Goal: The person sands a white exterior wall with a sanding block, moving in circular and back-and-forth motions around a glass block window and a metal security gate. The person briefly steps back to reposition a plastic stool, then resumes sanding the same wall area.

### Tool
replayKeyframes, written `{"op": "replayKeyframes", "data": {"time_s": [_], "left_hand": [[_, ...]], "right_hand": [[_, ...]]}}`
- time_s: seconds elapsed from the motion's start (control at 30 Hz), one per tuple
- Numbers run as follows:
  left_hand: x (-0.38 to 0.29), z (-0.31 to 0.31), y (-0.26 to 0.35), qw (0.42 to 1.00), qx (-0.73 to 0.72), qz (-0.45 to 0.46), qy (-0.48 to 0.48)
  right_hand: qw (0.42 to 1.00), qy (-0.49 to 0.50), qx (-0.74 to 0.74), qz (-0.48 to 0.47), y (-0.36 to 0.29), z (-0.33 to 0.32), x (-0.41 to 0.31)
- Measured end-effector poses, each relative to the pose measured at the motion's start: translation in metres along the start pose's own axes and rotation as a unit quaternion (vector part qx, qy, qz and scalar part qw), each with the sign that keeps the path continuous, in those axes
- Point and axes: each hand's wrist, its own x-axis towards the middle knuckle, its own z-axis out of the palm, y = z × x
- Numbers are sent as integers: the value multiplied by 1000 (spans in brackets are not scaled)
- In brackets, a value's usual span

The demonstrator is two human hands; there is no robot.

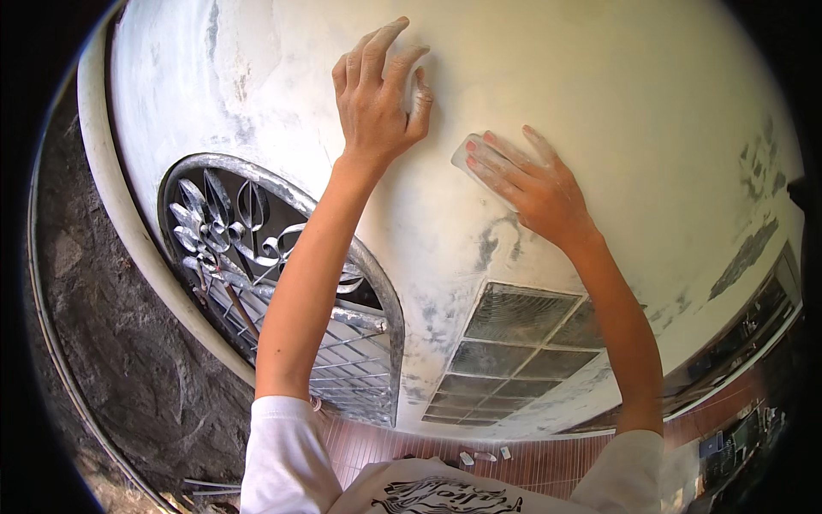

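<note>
My right hand presses a thin pale sheet, apparently sandpaper, flat against the white wall. Most of the sheet is hidden under the fingers, which have white dust on them. Higher up and to the left, my left hand is at the same wall with its fingers bent and spread. It holds nothing, and its fingertips are also dusty. Grey scuffs and patches mark the wall below my right hand.
Below my left hand, an arched opening holds a scrolled metal grille. A glass-block window lies below my right hand. Small scraps rest on the reddish slatted floor. At left, a pale pipe-like edge borders dark rough ground.
</note>
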Motion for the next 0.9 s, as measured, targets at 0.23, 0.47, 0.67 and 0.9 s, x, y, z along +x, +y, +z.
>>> {"op": "replayKeyframes", "data": {"time_s": [0.23,0.47,0.67,0.9], "left_hand": [[-10,11,-10,997,70,15,-10],[-12,-3,-15,993,86,-70,-32],[-8,1,-7,995,38,-90,-29],[-14,-2,-20,996,49,-68,-30]], "right_hand": [[998,16,-56,-28,7,-7,-14],[996,-19,-85,-33,-1,7,3],[995,-36,-95,-4,5,-15,-30],[997,-3,-78,-8,-7,17,28]]}}
